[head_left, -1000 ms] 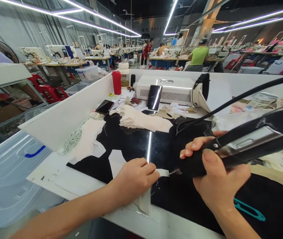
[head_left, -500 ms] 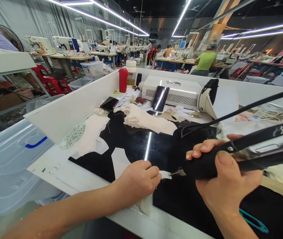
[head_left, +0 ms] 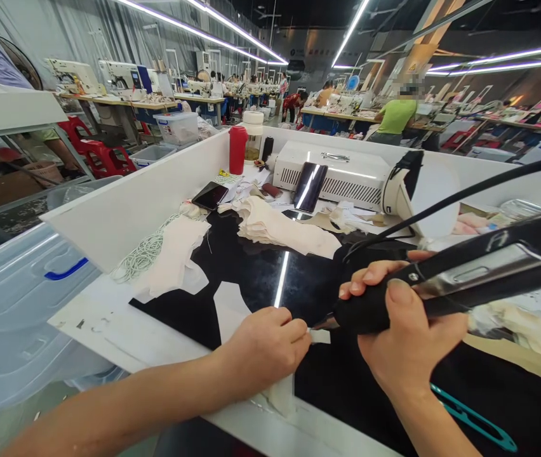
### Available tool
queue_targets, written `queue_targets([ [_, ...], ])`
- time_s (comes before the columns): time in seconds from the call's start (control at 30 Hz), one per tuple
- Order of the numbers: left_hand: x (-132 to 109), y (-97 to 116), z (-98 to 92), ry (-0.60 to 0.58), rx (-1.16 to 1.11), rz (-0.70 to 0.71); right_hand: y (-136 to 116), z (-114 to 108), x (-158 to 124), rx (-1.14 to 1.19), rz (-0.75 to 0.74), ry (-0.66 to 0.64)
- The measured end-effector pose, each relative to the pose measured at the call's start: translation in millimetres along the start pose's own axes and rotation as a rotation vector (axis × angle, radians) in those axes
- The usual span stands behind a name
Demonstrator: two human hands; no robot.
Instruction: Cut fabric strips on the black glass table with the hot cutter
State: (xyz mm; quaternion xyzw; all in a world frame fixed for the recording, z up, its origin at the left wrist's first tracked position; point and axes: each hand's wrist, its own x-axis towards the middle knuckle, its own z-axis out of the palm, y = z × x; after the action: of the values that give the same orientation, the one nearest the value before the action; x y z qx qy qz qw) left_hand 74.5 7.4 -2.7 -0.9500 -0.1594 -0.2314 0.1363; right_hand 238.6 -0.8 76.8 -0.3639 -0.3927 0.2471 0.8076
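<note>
My left hand [head_left: 270, 346] is closed in a pinch over the black mat [head_left: 175, 320], fingertips on a small white fabric strip [head_left: 320, 336] that pokes out to the right. In my right hand [head_left: 406, 330] is a black corded hand tool [head_left: 480, 266] with a silver panel; its exact kind I cannot make out. Its metal tip [head_left: 330, 322] is at the strip, close to my left fingertips. A white cut piece [head_left: 229, 308] lies left of my left hand, partly under it. Beyond the hands sits a stack of cream fabric pieces [head_left: 284, 231].
More pale fabric pieces [head_left: 175, 254] lie beside a tangle of green cord [head_left: 144, 251]. At the back are a white vented box [head_left: 332, 174], phones [head_left: 309, 187] and a red bottle [head_left: 238, 150]. A teal tool [head_left: 475, 419] lies at lower right. The black cable [head_left: 465, 190] crosses the right side.
My right hand and the black tool have moved left, bringing the metal tip over the strip near my left fingers. My left hand has barely moved and keeps its pinch.
</note>
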Motion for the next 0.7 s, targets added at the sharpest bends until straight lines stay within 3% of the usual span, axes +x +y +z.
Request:
queue_targets([
  [0.23,-0.3,-1.7,-0.2,-0.026,0.009,0.007,-4.9,-6.6,6.0,-0.018,-0.008,0.058],
  [0.7,0.0,-3.3,-5.2,-0.044,0.004,0.009,-7.1,-7.1,4.9,0.003,0.0,0.043],
])
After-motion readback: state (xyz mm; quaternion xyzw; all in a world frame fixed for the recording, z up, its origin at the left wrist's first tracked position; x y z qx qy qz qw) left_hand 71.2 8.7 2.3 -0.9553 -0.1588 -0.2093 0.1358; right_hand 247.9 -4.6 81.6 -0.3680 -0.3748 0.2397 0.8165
